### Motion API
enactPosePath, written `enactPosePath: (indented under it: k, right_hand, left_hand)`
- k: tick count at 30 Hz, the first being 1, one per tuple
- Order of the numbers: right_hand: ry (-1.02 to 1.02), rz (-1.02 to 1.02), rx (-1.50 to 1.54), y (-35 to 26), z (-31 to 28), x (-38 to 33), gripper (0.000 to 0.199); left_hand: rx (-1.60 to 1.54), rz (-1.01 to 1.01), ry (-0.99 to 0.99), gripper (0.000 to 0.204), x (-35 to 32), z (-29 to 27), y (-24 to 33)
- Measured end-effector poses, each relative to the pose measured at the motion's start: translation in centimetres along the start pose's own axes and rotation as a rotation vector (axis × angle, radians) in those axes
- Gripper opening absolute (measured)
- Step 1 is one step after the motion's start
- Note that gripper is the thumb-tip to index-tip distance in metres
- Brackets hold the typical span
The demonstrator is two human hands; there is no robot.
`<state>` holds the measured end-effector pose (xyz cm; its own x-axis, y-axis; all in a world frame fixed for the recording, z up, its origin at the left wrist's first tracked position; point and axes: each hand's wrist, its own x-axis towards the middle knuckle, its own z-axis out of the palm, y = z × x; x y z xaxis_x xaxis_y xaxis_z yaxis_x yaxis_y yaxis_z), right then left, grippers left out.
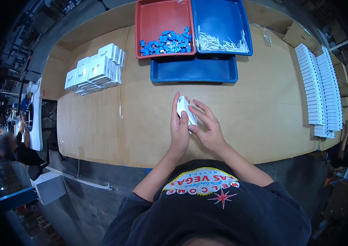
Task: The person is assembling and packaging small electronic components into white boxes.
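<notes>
A small white box [181,105] is held tilted above the cardboard-covered table, in front of my chest. My left hand [179,129] is closed round its left side, with the thumb lying across its near part. From the right, my right hand [210,130] grips the same box, its thumb at the near end and its fingers bent over the right edge. Part of the box is hidden behind my fingers and thumbs.
A red tray [163,18] holds many small blue pieces; the blue tray [220,20] beside it holds thin white sticks. Another blue tray [193,71] sits just nearer. White boxes [96,69] are stacked at left, with long rows of white boxes [319,88] at right. People work at both sides.
</notes>
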<state>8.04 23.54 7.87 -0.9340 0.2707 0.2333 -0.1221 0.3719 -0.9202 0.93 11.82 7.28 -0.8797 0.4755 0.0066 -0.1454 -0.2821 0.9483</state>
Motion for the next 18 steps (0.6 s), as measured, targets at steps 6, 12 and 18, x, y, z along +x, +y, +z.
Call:
enactPosePath:
  k: [6,12,18]
  right_hand:
    - [0.078,-0.103,0.126,-0.2,1.6,-1.0,0.049]
    - [0.121,-0.191,0.061,-0.8,1.5,-0.9,0.047]
    - [0.13,-0.2,0.077,-1.2,1.6,-1.0,0.045]
  left_hand:
    - [-0.043,0.161,-0.021,0.073,-0.4,0.9,-0.3]
    - [-0.001,0.217,-0.063,0.086,-0.1,0.9,-0.3]
    - [0.025,0.184,-0.023,0.095,-0.4,1.3,0.4]
